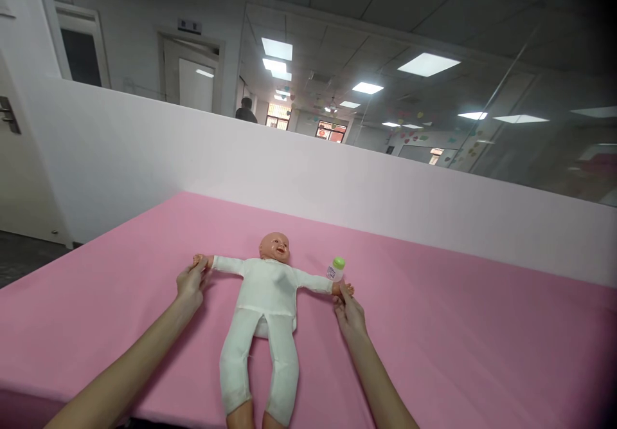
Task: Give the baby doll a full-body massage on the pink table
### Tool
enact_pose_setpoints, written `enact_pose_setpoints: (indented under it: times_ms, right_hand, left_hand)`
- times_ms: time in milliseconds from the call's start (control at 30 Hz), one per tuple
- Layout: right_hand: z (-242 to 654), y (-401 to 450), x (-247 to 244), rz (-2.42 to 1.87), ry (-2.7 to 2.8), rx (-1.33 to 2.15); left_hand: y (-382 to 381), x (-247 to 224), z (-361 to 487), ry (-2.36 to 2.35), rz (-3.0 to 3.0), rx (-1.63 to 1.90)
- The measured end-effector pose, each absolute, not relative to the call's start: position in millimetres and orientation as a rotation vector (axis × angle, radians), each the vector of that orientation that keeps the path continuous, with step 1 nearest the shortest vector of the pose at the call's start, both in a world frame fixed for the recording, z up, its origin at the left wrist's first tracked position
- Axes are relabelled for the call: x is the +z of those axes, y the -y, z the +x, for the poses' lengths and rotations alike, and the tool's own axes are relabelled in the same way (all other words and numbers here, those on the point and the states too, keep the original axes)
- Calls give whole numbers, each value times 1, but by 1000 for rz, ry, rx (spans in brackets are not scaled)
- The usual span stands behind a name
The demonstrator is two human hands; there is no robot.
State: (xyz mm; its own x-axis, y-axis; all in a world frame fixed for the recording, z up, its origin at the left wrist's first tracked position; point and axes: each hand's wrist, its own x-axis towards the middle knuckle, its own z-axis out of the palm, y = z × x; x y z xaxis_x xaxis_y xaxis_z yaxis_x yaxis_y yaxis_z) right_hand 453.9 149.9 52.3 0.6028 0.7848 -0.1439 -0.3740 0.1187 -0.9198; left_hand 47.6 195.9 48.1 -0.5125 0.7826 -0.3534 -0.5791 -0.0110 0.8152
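White-clothed plastic baby doll [267, 287], legs toward near edge of pink tabletop [457, 332]; left hand [191, 282], right hand [351, 316]: grip clamped at wrists [336, 289].

A white half-height wall [308, 173] stands behind the pink-covered table [448, 313], below a glass partition [482, 94]. Rectangular ceiling lights [429, 64] and windows [278, 116] are visible through the glass. At left, a lever-handled door [19, 172] adjoins dark floor [19, 262]; a second door [195, 85] stands beneath a sign plate [189, 26].
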Motion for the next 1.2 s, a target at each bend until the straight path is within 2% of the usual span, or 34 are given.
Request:
enact_pose_setpoints:
  times_ms: [200, 367, 467, 600, 733, 867, 1000, 1200]
  right_hand:
    - [405, -133, 84, -1178, 956, 646]
    - [359, -111, 71, -1163, 1772, 272]
    - [351, -105, 60, -1104, 2122, 23]
    - [362, -109, 70, -1152, 2037, 50]
    - [391, -121, 95, -1254, 1578, 294]
    - [435, -137, 105, -1324, 1125, 561]
    - [475, -148, 93, -1389, 827, 784]
    - [500, -151, 56, -1496, 802, 955]
  left_hand:
    - [-170, 78, 90, -1306, 1273, 1783]
    - [-151, 63, 122, -1185, 2365, 1402]
    - [-148, 52, 127, -1144, 2640, 1280]
    - [-152, 62, 116, -1254, 2524, 1277]
    - [-166, 81, 88, -1349, 2013, 1460]
    - [-191, 81, 49, -1335, 1515, 1610]
    - [-210, 62, 14, -1450, 1218, 1543]
    - [-215, 39, -14, -1588, 1246, 1343]
